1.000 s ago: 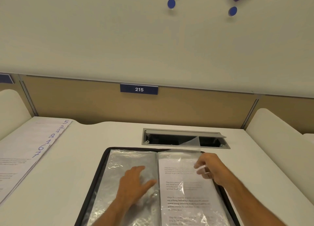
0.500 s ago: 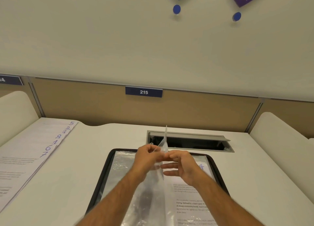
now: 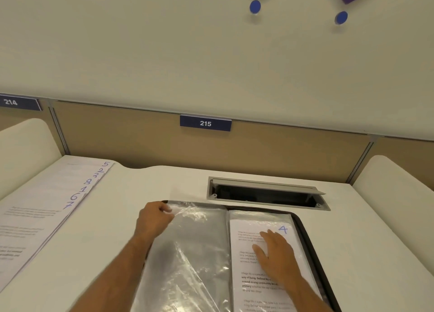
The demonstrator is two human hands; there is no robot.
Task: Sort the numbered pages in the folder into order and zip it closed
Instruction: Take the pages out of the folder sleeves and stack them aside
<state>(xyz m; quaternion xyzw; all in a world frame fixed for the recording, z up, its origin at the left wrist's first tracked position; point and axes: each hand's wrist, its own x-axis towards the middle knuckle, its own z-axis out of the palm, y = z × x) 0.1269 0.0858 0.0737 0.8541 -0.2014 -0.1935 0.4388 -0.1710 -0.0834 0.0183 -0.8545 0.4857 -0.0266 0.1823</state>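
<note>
On the near middle of the white desk [image 3: 145, 187] the black zip folder [image 3: 307, 229] lies open, its near edge cut off. The left hand [image 3: 152, 220] pinches the far left corner of an empty clear sleeve [image 3: 197, 246], fingers curled. The right hand [image 3: 277, 253] rests flat, fingers straight, on the page marked 4 [image 3: 251, 225]. Far left, fanned numbered pages [image 3: 58, 194] run out of view; their small print is unreadable.

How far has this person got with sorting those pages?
Seven loose pages lie fanned on the desk, out of the folder and out of order. Page 4 sits in its sleeve under the flat right hand, while the left hand pinches an empty sleeve. Left: refilling in order, then zipping.
</note>
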